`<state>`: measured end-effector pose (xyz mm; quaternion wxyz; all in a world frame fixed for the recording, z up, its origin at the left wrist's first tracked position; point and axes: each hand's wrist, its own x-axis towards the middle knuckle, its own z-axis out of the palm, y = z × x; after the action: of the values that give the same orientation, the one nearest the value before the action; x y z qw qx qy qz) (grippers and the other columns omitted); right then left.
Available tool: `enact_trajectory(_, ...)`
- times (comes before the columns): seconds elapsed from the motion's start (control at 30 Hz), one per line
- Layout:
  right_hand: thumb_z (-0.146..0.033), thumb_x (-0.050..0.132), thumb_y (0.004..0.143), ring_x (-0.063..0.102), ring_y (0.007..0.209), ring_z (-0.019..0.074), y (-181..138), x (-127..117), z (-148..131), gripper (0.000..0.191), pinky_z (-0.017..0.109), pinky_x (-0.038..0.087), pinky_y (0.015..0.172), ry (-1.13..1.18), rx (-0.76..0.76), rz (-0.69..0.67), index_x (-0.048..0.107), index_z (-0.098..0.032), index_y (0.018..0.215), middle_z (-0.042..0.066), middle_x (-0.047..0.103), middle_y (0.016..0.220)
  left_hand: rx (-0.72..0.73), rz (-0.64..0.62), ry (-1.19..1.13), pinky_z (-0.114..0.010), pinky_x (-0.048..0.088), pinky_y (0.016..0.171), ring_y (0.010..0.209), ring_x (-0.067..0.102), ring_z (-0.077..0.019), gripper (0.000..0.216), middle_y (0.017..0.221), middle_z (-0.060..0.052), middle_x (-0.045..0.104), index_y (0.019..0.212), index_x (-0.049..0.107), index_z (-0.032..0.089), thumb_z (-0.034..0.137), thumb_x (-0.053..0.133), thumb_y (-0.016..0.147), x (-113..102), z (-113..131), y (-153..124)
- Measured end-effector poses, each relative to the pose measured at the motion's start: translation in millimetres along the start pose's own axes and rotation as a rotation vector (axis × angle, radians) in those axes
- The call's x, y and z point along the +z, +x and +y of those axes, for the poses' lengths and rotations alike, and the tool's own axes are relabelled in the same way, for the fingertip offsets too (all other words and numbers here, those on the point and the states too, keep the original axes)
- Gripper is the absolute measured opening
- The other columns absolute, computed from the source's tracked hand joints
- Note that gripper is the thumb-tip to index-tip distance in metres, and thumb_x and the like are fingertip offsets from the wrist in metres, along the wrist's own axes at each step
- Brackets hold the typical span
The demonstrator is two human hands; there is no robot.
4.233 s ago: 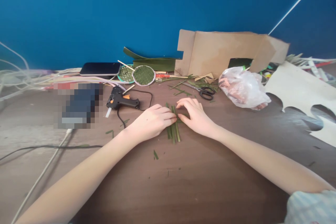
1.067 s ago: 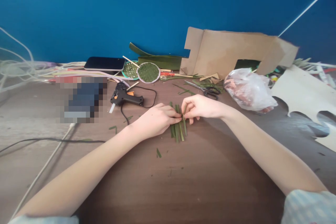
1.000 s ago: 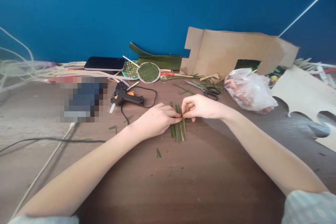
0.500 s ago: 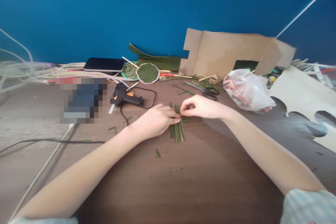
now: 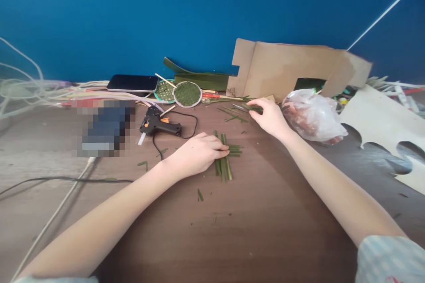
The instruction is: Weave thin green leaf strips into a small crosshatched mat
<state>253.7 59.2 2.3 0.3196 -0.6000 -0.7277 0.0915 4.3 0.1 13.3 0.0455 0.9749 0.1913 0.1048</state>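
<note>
A small bundle of green leaf strips (image 5: 226, 159) lies on the brown table (image 5: 252, 225), some strips crossing the others. My left hand (image 5: 195, 154) rests on the strips with its fingers pressed flat on them. My right hand (image 5: 268, 117) is farther back, its fingers pinched on a loose green strip (image 5: 254, 107) near the scissors (image 5: 239, 108), which my hand mostly hides.
A black glue gun (image 5: 158, 125) with its cord lies left of the strips. Behind are round woven discs (image 5: 187, 93), a phone (image 5: 133, 83), a cut cardboard piece (image 5: 292, 68), a plastic bag (image 5: 312, 115), pale card (image 5: 381, 119) and cables (image 5: 49, 179).
My right hand has left the bundle and reached back and right to the loose strips by the scissors. My left hand stays on the bundle.
</note>
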Motion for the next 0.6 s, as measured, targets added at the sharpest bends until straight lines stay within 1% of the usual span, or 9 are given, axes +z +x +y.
enact_trajectory(0.07, -0.01, 0.053, 0.073, 0.059, 0.095, 0.0251, 4.3, 3.2, -1.4, 0.021, 0.043, 0.044, 0.087, -0.082, -0.066, 0.006, 0.065, -0.016, 0.09, 0.009, 0.067, 0.098, 0.0, -0.005, 0.002, -0.032, 0.041, 0.087, 0.103, 0.057, -0.0172, 0.031, 0.113, -0.005, 0.064, 0.109, 0.06, 0.017, 0.008, 0.042, 0.086, 0.1, -0.3, 0.0)
enact_trajectory(0.13, -0.011, 0.052, 0.075, 0.057, 0.095, 0.0259, 12.2, 8.6, -6.3, 0.022, 0.043, 0.043, 0.086, -0.139, -0.115, -0.032, 0.065, -0.017, 0.092, 0.008, 0.067, 0.098, -0.004, -0.007, 0.0, -0.032, 0.041, 0.087, 0.103, 0.057, -0.0171, 0.031, 0.113, -0.005, 0.064, 0.109, 0.061, 0.017, 0.008, 0.042, 0.086, 0.3, -0.6, -0.1)
enact_trajectory(0.23, -0.01, 0.049, 0.078, 0.054, 0.1, 0.028, 28.0, 21.9, -17.4, 0.026, 0.043, 0.042, 0.086, -0.194, -0.168, -0.09, 0.064, -0.016, 0.098, 0.009, 0.065, 0.105, -0.009, -0.008, 0.001, -0.032, 0.04, 0.087, 0.103, 0.057, -0.0169, 0.031, 0.113, -0.005, 0.064, 0.109, 0.061, 0.017, 0.009, 0.042, 0.087, 0.5, -0.7, 0.1)
enact_trajectory(0.33, -0.013, 0.048, 0.082, 0.053, 0.099, 0.028, 41.5, 37.4, -28.1, 0.026, 0.042, 0.041, 0.084, -0.233, -0.22, -0.146, 0.063, -0.015, 0.103, 0.01, 0.065, 0.106, -0.009, -0.005, 0.004, -0.031, 0.04, 0.086, 0.103, 0.057, -0.0167, 0.031, 0.112, -0.005, 0.065, 0.109, 0.061, 0.017, 0.008, 0.041, 0.086, 0.5, -0.7, 0.3)
enact_trajectory(0.47, -0.02, 0.052, 0.083, 0.052, 0.097, 0.0285, 49.5, 50.3, -36.6, 0.022, 0.041, 0.04, 0.08, -0.286, -0.24, -0.159, 0.064, -0.015, 0.1, 0.011, 0.063, 0.102, -0.005, 0.002, 0.001, -0.031, 0.04, 0.086, 0.102, 0.057, -0.0164, 0.031, 0.111, -0.005, 0.065, 0.108, 0.061, 0.018, 0.008, 0.042, 0.086, 0.8, -1.0, -0.1)
enact_trajectory(0.6, -0.019, 0.054, 0.081, 0.052, 0.093, 0.0272, 51.4, 51.5, -39.9, 0.017, 0.038, 0.039, 0.076, -0.285, -0.23, -0.177, 0.064, -0.016, 0.094, 0.01, 0.063, 0.095, -0.005, 0.012, 0.006, -0.03, 0.041, 0.086, 0.101, 0.058, -0.0163, 0.031, 0.111, -0.004, 0.065, 0.109, 0.06, 0.017, 0.009, 0.041, 0.087, 1.0, -1.1, -0.7)
